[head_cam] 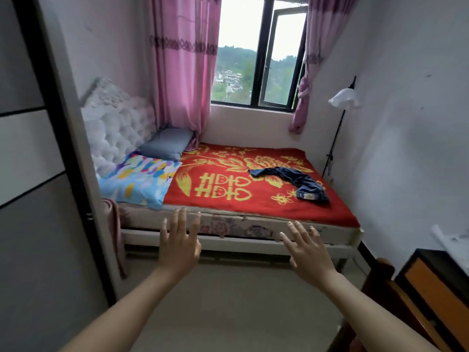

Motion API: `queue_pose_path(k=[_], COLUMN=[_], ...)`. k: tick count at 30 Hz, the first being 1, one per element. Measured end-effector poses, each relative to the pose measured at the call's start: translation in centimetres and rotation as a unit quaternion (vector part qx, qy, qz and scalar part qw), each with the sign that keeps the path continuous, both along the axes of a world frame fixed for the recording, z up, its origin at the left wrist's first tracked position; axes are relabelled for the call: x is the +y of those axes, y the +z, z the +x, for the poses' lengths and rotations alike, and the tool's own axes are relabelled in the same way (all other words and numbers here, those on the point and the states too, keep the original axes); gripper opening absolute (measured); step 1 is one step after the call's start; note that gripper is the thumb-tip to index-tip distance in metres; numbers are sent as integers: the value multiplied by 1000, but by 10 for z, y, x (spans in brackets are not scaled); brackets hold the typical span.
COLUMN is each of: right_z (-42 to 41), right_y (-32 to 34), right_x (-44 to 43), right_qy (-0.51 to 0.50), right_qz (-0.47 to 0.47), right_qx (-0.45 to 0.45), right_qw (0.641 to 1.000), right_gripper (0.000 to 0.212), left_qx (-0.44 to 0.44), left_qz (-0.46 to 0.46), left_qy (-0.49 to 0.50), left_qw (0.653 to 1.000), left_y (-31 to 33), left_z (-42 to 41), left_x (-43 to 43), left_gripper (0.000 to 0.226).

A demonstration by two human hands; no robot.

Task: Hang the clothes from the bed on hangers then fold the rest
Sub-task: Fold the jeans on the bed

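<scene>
A crumpled pair of dark blue jeans lies on the right half of the bed, on a red blanket with a yellow flower pattern. Both my arms reach forward over the floor in front of the bed. My left hand is held up with straight, spread fingers and holds nothing. My right hand is likewise flat and empty, fingers spread, a little lower right. Neither hand touches the bed or the jeans. No hangers are in view.
A grey pillow and a colourful pillow lie at the white tufted headboard on the left. A grey wardrobe stands at left, a dark cabinet at right. A floor lamp stands by the right wall.
</scene>
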State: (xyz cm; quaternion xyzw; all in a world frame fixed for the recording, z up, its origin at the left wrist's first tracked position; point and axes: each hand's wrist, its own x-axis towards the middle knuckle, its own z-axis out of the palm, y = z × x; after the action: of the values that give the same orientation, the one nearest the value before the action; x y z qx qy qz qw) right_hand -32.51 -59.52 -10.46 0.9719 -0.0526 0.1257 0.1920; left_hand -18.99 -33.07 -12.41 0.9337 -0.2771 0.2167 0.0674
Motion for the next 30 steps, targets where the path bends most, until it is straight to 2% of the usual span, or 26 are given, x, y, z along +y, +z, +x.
queue_pose_path(k=[6,9,13,18,24,27,30], right_z=[86,129,166,163,164,182,222], right_y=[-19,-17,-14,-30,-61,-68,-78], right_x=[-76,-118,-192,-261,-351,-404,-477], right_qy=[-63,-109,-204,-314,-401,-415,-413], right_qz=[12,-10,48,102,148,161,183], right_qx=[21,76,91,94,111,96,70], right_qw=[998,991,973,939,897,890,889], right_gripper=[68,68,58,59,61,61,61], left_qx=[16,35,51,74,106,97,85], left_qz=[-11,-18,-43,-21,17,39,64], left_qy=[-45,-69,-108,-156,-217,-202,-161], left_qw=[999,997,992,985,970,974,981], left_y=[-20,-19,-11,-19,-59,-65,-76], left_z=[111,173,248,288,292,310,355], left_x=[-75,-117,-189,-288,-408,-462,-531], left_gripper=[94,98,95,81,83,85,74])
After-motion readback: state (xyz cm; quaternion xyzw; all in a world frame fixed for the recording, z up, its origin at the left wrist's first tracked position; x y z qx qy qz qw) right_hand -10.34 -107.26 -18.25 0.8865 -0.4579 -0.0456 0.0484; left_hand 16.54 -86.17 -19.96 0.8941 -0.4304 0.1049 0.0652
